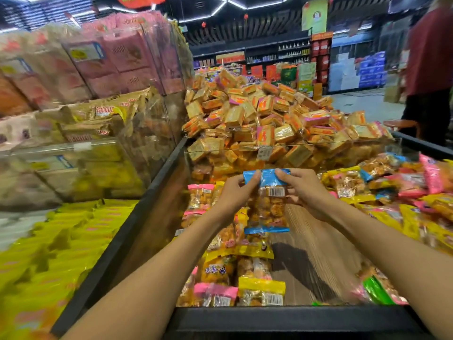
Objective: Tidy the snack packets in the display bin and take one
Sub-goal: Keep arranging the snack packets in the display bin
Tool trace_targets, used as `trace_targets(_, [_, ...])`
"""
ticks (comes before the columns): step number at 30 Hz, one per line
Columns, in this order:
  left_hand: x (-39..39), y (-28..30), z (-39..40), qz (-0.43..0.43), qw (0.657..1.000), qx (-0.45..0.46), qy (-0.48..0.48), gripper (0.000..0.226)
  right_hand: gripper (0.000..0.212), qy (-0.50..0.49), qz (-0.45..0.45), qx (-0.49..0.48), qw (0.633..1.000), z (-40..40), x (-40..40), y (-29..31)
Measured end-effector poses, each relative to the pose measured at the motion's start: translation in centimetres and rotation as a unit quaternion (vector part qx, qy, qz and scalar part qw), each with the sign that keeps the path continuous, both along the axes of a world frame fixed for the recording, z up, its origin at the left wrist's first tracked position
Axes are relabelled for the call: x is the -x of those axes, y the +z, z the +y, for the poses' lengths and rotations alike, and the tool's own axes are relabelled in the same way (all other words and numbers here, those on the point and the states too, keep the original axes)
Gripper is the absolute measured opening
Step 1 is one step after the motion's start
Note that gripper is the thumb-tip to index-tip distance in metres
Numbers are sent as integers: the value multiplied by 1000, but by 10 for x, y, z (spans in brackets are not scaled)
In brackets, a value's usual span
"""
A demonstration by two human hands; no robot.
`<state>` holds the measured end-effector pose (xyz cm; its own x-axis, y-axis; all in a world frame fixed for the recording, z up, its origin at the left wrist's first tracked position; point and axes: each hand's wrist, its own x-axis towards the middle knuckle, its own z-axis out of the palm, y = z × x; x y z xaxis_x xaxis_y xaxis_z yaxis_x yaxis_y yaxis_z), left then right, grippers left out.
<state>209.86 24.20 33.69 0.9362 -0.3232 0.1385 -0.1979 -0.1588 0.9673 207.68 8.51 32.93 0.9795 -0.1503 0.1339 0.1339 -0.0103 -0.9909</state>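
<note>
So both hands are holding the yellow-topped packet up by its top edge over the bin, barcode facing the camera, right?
Not quite: the packet has a blue top, not yellow. The head view shows the left hand and right hand pinching its top edge over the bin, barcode facing the camera.
</note>
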Motion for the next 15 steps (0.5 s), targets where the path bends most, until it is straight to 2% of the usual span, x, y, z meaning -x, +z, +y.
trace_targets(4, [-1,3,3,-2,999,29,17,26,19,-11,-11,0,1000,-2,3,2])
trace_targets(8, [-2,3,4,-8,999,32,37,30,30,0,17,10,1000,-4,1,1])
trace_targets(15, [2,9,4,2,997,53,48,26,31,-4,19,-4,1000,-3,0,4])
